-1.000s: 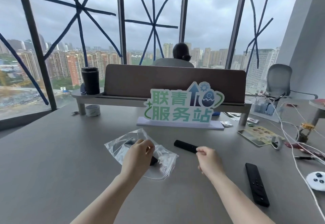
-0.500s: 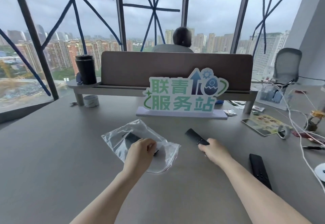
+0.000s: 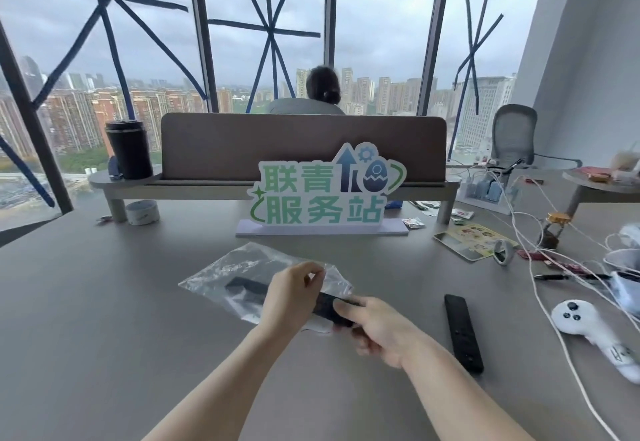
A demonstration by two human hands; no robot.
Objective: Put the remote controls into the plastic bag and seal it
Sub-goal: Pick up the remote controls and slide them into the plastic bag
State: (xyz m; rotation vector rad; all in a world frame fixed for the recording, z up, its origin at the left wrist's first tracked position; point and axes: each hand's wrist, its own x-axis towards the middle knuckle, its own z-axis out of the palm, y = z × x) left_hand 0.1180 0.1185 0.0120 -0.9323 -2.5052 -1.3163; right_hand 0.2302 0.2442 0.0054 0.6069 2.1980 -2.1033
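A clear plastic bag (image 3: 235, 267) lies on the grey table with one black remote (image 3: 246, 289) inside it. My left hand (image 3: 294, 297) pinches the bag's open right edge between thumb and fingers. My right hand (image 3: 379, 328) grips a second black remote (image 3: 329, 306) and holds its far end at the bag's mouth, partly hidden behind my left hand. A third black remote (image 3: 462, 331) lies flat on the table to the right of my right hand.
A green and white sign (image 3: 322, 198) stands behind the bag, in front of a brown divider (image 3: 301, 144). A white controller (image 3: 588, 328), white cables (image 3: 540, 267), a card (image 3: 472, 240) and small items crowd the right side. A black cup (image 3: 129, 148) sits back left.
My right hand picked up the remote that lay in front of the sign and carried it left to the bag's mouth. My left hand lifted the bag's edge.
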